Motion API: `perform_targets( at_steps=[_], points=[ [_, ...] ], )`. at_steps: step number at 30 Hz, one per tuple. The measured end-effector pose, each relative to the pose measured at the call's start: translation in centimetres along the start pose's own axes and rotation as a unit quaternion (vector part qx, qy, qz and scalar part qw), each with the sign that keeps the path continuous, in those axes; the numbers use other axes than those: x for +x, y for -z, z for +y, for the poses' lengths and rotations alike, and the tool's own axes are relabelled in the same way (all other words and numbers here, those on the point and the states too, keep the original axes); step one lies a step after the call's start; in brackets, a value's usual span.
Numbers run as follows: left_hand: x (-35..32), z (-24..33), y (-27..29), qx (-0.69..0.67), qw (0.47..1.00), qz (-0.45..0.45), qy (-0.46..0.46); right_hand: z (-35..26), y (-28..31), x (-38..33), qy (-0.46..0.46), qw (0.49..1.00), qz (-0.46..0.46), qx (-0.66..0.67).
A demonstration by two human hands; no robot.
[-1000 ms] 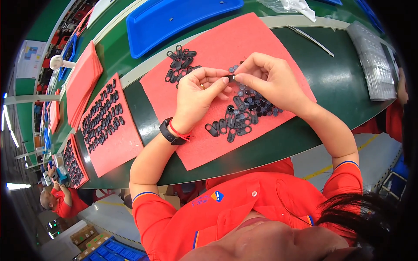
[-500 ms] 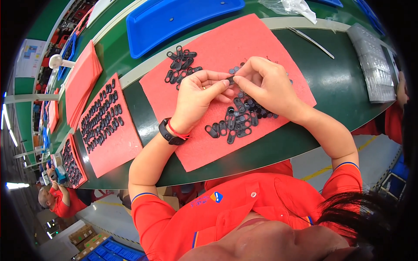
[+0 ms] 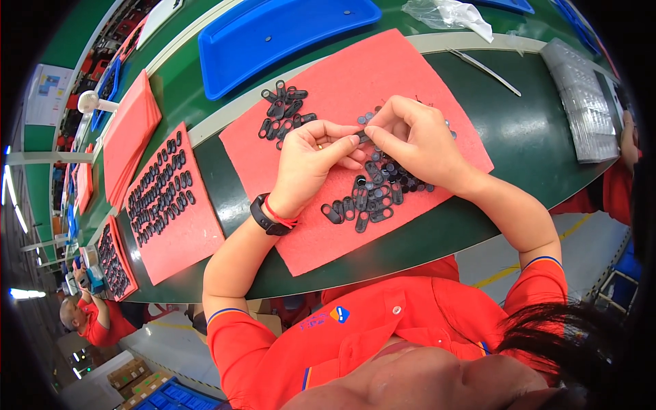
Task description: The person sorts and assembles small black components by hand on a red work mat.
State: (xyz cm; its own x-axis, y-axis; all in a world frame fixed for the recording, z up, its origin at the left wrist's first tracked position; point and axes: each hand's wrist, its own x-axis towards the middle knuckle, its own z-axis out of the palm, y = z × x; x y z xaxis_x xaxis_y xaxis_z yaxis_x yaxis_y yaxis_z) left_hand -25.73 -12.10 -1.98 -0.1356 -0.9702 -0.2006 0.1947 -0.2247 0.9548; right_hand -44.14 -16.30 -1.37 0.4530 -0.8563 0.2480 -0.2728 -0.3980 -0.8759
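Note:
Between the fingertips of both hands is a small black oblong plastic part [image 3: 363,137], partly covered by the fingers. My left hand [image 3: 311,157] pinches its left end, and my right hand [image 3: 418,140] grips it from the right with thumb and forefinger. Both are held over a pink foam mat [image 3: 307,242]. Below my hands lies a loose pile of similar black parts [image 3: 362,205] with oval holes. Small dark round discs [image 3: 406,179] are heaped beside it, partly under my right hand. Farther back on the left sits another cluster of black parts [image 3: 281,113].
To the left, a second pink mat [image 3: 181,239] carries rows of black parts. A blue tray [image 3: 294,31] stands at the back. Tweezers [image 3: 486,72] and stacked clear plastic trays [image 3: 581,102] are on the right. A co-worker [image 3: 102,318] sits far left; another person's hand [image 3: 629,140] shows far right.
Both hands keep hold of the black part, shifting only slightly. The whole view has moved a little, so the mat and trays appear marginally displaced.

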Motion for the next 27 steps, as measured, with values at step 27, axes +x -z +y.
perform_targets(
  at_steps=[27],
  points=[
    [-0.14,-0.13,-0.11,-0.013,1.000,-0.002,-0.025,0.22,-0.12,0.00,0.029,0.999,0.005,-0.015]
  ],
)
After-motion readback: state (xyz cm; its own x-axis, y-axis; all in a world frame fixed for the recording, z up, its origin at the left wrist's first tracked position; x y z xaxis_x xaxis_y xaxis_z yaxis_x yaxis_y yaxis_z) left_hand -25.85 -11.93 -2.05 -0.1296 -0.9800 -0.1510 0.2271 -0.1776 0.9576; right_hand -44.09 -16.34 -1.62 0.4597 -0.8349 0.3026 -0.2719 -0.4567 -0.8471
